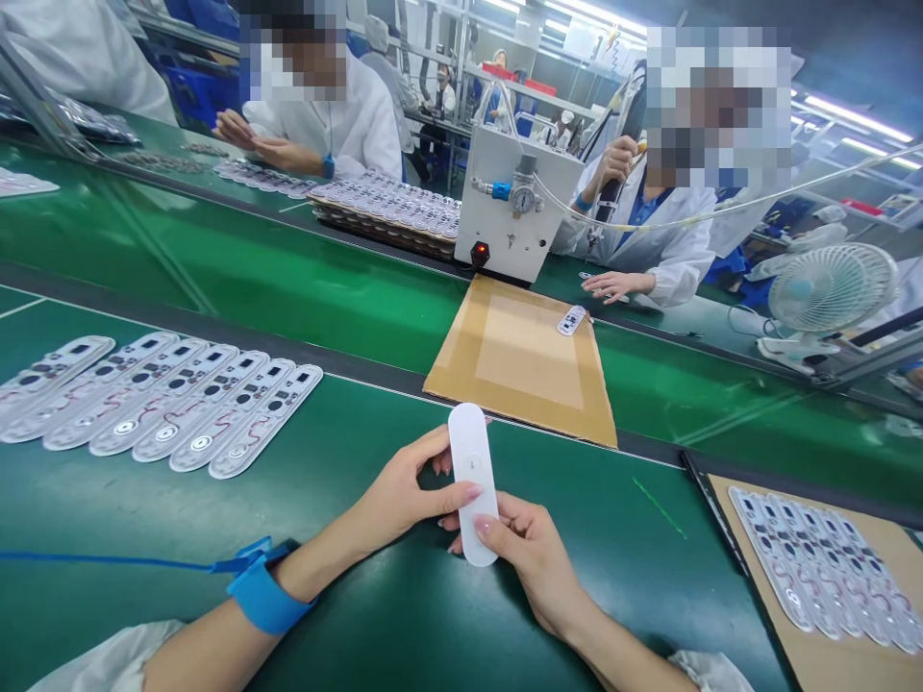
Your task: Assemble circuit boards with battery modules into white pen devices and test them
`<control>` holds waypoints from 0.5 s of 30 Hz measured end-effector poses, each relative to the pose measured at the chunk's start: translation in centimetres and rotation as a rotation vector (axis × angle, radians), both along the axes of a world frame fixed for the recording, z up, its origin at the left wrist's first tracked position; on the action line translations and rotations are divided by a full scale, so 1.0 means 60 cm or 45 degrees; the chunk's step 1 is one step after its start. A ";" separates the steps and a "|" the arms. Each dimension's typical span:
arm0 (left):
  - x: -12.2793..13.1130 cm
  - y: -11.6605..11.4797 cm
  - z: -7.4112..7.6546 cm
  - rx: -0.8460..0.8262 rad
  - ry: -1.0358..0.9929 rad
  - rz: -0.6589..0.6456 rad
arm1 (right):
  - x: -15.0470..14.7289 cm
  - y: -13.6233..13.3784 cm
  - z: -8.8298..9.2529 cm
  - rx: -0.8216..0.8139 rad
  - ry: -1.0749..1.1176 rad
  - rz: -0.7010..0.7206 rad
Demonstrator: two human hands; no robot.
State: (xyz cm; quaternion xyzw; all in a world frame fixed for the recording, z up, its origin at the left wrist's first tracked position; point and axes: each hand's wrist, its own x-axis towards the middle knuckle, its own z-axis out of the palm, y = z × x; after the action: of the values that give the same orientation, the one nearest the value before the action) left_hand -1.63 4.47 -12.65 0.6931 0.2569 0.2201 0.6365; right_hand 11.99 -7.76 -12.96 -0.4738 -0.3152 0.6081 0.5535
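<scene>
Between my two hands is a long white plastic casing (472, 457) with rounded ends and a faint round mark near its middle. It is held up above the green bench, smooth face toward me. My left hand (414, 485) grips its left side, thumb across the front and fingers behind. Lower down, my right hand (530, 548) pinches the right edge near the bottom end, thumb in front. The back of the casing is hidden. A blue wrist strap (266, 591) with a cord is on my left wrist.
Several casings with circuit boards and red wires (173, 394) lie in a row at left; more casings (814, 557) rest on cardboard at right. A cardboard sheet (519, 356) spans the green conveyor (346, 322). Across it stand a white machine (509, 207), a fan (829, 298) and co-workers.
</scene>
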 end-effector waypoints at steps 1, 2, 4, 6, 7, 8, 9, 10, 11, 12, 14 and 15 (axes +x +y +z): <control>-0.001 0.001 0.003 -0.018 -0.011 -0.008 | 0.000 0.000 0.001 -0.002 -0.010 -0.002; -0.001 0.002 0.005 -0.059 -0.023 -0.024 | -0.001 0.000 0.002 -0.005 -0.022 -0.001; -0.003 0.001 0.009 -0.219 -0.042 -0.085 | -0.002 -0.002 0.004 -0.007 -0.045 0.008; -0.005 -0.005 0.012 -0.421 -0.086 -0.175 | -0.003 -0.006 0.003 -0.009 -0.021 0.074; -0.006 -0.011 0.013 -0.512 -0.114 -0.220 | -0.004 -0.008 -0.001 -0.017 0.016 0.137; -0.007 -0.020 0.016 -0.589 -0.142 -0.258 | -0.004 -0.011 -0.006 -0.030 0.066 0.212; -0.008 -0.029 0.019 -0.648 -0.177 -0.277 | -0.005 -0.013 -0.014 -0.041 0.120 0.280; -0.010 -0.038 0.024 -0.684 -0.219 -0.269 | -0.006 -0.015 -0.022 -0.049 0.167 0.320; -0.012 -0.047 0.030 -0.697 -0.259 -0.232 | -0.006 -0.016 -0.031 -0.055 0.206 0.313; -0.015 -0.053 0.036 -0.681 -0.290 -0.163 | -0.007 -0.017 -0.038 -0.068 0.241 0.266; -0.027 -0.054 0.048 -0.483 -0.269 0.045 | -0.008 -0.015 -0.046 -0.127 0.299 0.143; -0.036 -0.049 0.051 -0.288 -0.176 0.160 | -0.008 -0.014 -0.046 -0.175 0.315 0.103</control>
State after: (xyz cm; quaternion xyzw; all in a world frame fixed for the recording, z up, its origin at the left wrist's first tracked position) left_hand -3.78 1.53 -9.57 0.5827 0.2783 0.2765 0.7117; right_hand 11.51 -8.57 -15.70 -0.4189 -0.2210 0.7039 0.5294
